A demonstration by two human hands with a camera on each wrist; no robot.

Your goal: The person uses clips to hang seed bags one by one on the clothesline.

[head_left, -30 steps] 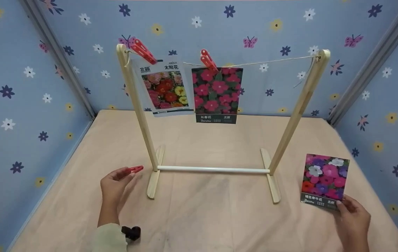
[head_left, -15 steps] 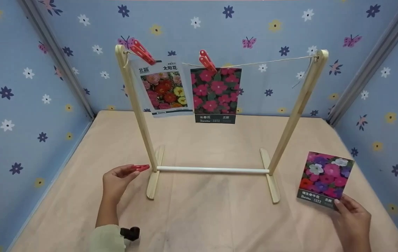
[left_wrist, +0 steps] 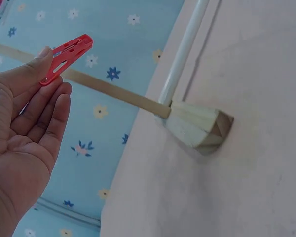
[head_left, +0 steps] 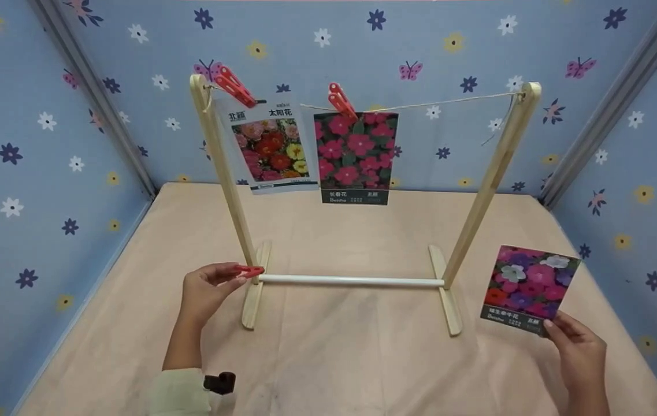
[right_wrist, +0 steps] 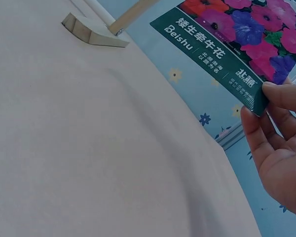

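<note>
My left hand (head_left: pixel 208 292) pinches a red clothespin (left_wrist: pixel 69 58) between thumb and fingers, in front of the foot of the rack's left post. On the right, my right hand (head_left: pixel 582 349) holds a seed packet with pink, purple and white flowers (head_left: pixel 530 289) by its lower right corner, above the table. A string (head_left: pixel 449 102) runs between the two posts of the wooden rack (head_left: pixel 493 179). From it hang a white-edged seed packet (head_left: pixel 273 147) at the left and a pink-flowered packet (head_left: pixel 357 153) near the middle, each under its own red clothespin (head_left: pixel 342 101).
A white rod (head_left: pixel 351 281) joins the rack's wooden feet (head_left: pixel 446 292) low over the peach cloth-covered table (head_left: pixel 334 358). Flower-patterned blue walls (head_left: pixel 51 202) close in the back and both sides. A black device (head_left: pixel 220 382) sits at the left sleeve.
My left hand has moved right with the clothespin, up to the left post's foot. The held packet has tilted and shifted slightly left and up with my right hand.
</note>
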